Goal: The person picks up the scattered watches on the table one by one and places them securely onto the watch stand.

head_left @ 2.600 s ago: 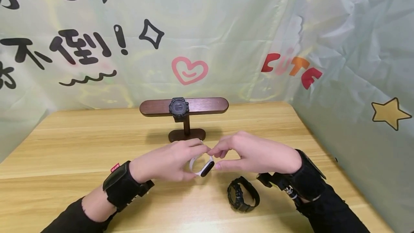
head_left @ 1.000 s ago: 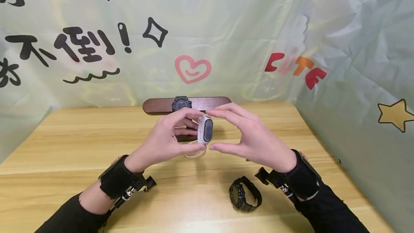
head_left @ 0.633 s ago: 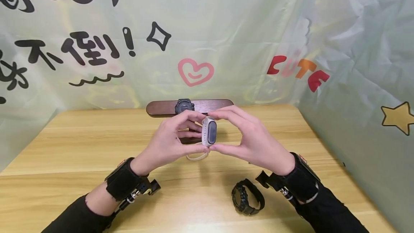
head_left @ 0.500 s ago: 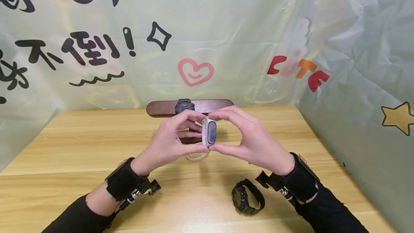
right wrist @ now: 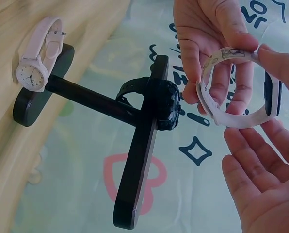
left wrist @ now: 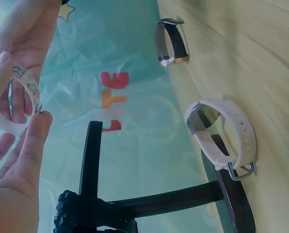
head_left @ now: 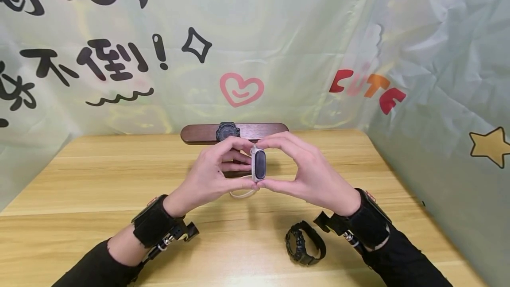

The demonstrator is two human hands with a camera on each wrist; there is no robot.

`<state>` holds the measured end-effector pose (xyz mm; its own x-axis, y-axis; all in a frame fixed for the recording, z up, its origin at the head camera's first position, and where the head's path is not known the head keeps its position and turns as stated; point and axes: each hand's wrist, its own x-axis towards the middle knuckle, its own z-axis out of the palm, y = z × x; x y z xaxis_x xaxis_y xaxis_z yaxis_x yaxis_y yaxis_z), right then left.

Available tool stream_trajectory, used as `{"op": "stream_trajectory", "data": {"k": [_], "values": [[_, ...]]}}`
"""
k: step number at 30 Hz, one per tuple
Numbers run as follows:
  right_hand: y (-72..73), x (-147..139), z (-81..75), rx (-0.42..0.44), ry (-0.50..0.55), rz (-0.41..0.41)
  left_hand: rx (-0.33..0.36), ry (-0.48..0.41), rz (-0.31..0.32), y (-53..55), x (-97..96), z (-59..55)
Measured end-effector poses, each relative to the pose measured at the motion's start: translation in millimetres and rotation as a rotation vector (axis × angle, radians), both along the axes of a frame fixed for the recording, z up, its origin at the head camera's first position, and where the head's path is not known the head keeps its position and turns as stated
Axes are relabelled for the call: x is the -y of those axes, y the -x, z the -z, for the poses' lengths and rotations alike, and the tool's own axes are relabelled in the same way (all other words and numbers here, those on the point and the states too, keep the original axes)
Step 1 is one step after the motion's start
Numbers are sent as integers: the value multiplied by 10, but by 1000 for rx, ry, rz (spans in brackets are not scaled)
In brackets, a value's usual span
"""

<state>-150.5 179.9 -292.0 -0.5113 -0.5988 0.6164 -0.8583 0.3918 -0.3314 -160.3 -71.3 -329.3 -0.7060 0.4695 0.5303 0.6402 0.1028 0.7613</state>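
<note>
Head view: left hand (head_left: pixel 208 172) and right hand (head_left: pixel 314 169) pinch the band (head_left: pixel 260 165); uneven pulling could make it slip.

Looked like improvised tabletop recording booth; room beyond couldn't be told. Pale printed sheeting (head_left: pixel 303 21) walled back and right side of wood-grain table (head_left: pixel 119 176): black lettering (head_left: pixel 119 76), pink heart (head_left: pixel 240 95), yellow star (head_left: pixel 491 147), "CUTE" (head_left: pixel 377 82). Wrist cameras (head_left: pixel 192 230) strapped on both arms.

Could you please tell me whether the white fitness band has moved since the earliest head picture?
Yes: in the head view, the white fitness band has moved up the picture, closer to the printed pink heart.
</note>
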Motion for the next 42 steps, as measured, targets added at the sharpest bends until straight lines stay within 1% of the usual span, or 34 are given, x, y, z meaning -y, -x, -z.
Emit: {"op": "stream_trajectory", "data": {"k": [11,18,23,31,36,42], "values": [[17,8,15,-15,1,-19,-1,15,9,7,-12,22],[52,-7,25,-9,8,-35,-5,66,-3,24,10,1],[62,-37,21,0,16,-21,-62,109,-49,38,55,-33],[68,-91,-6,9,17,43,-223,153,-123,62,150,-126],[72,-128,-26,11,22,70,-267,159,-165,83,208,-185],[91,-152,-24,17,8,86,-292,139,-166,105,294,-256]]}}
